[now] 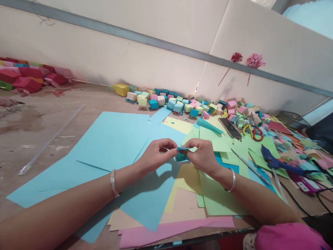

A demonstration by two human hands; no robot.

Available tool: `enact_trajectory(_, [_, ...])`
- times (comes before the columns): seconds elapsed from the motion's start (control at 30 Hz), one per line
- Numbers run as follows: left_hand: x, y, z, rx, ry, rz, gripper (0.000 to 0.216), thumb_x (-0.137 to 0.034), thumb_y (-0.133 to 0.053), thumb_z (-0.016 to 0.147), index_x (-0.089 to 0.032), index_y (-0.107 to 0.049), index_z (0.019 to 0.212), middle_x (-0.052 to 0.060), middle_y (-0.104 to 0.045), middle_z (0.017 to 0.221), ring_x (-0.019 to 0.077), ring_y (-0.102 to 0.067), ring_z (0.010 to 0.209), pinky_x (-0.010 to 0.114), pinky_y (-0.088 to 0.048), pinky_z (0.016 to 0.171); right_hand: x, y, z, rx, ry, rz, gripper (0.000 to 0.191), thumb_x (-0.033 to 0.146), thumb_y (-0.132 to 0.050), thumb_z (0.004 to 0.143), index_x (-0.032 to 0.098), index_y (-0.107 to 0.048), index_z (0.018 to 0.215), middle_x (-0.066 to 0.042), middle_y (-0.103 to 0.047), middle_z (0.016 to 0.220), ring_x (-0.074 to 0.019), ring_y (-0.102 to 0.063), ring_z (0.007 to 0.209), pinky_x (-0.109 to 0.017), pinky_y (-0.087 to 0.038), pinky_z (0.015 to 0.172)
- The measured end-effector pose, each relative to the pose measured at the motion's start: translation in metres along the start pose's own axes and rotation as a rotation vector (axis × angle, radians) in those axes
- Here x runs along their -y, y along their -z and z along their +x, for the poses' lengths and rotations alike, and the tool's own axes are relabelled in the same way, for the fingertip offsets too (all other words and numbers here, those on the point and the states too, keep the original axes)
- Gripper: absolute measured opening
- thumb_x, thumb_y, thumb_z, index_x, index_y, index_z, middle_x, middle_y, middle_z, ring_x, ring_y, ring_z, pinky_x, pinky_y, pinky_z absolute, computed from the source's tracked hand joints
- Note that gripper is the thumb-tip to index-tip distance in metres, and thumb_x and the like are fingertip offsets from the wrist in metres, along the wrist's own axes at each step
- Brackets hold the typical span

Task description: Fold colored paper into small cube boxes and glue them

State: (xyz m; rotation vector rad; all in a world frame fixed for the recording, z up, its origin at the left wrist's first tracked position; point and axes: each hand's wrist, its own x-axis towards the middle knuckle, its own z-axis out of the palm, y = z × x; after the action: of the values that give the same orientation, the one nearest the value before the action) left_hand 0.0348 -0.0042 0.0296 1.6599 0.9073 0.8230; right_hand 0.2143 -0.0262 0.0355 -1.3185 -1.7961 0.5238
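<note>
My left hand (156,154) and my right hand (201,156) meet over the table, and both pinch a small teal folded paper piece (181,154) between their fingertips. The piece hangs just above large light-blue paper sheets (111,139) and green sheets (221,198). Each wrist wears a silver bangle. Yellow, tan and pink sheets lie under my forearms near the table's front edge.
Several small coloured paper boxes (177,102) line the back wall. To the right lie a phone (230,127), scissors (252,131), a blue glue gun (273,161) with cords, a metal ruler (249,166) and scraps. Red paper pieces (26,78) pile at far left.
</note>
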Motion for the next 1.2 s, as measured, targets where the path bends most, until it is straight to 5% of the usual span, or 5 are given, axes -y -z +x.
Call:
enact_trajectory(0.17, [-0.005,-0.010,-0.006,-0.136,-0.042,0.290,0.005,-0.022,-0.059,0.072,-0.018,-0.059,0.075,0.000,-0.063,0.078,0.0161,-0.057,0.078,0.030,-0.044,0.073,-0.002,-0.008,-0.004,0.005,0.056,-0.076,0.009,0.012,-0.066,0.070,0.019,-0.066,0.064,0.001,-0.065,0.062,-0.0124,-0.058,0.060,-0.023,-0.042,0.057])
enact_trajectory(0.53, [-0.005,-0.007,-0.004,-0.249,-0.034,0.297,0.009,-0.017,-0.059,0.072,-0.018,-0.053,0.065,-0.005,-0.056,0.064,0.0111,-0.051,0.065,0.023,-0.038,0.060,0.004,-0.010,-0.006,-0.013,0.114,-0.070,0.010,0.009,-0.059,0.069,0.019,-0.057,0.072,0.002,-0.060,0.070,-0.0120,-0.054,0.067,-0.024,-0.041,0.063])
enact_trajectory(0.8, [-0.002,-0.005,-0.004,-0.174,-0.148,0.122,0.005,-0.017,-0.058,0.073,-0.017,-0.055,0.069,-0.003,-0.056,0.068,0.0112,-0.053,0.067,0.024,-0.045,0.065,0.006,-0.002,-0.001,0.031,0.020,0.097,0.011,0.012,-0.060,0.070,0.019,-0.052,0.066,0.004,-0.054,0.063,-0.0103,-0.048,0.061,-0.023,-0.038,0.058])
enact_trajectory(1.2, [-0.013,-0.003,-0.002,-0.061,-0.029,-0.136,0.009,-0.011,-0.052,0.064,-0.017,-0.058,0.065,0.002,-0.064,0.080,0.0151,-0.057,0.077,0.025,-0.044,0.064,0.008,0.001,-0.003,0.016,0.085,0.175,0.019,0.001,-0.049,0.060,0.020,-0.053,0.064,0.003,-0.053,0.065,-0.0111,-0.048,0.063,-0.024,-0.037,0.057])
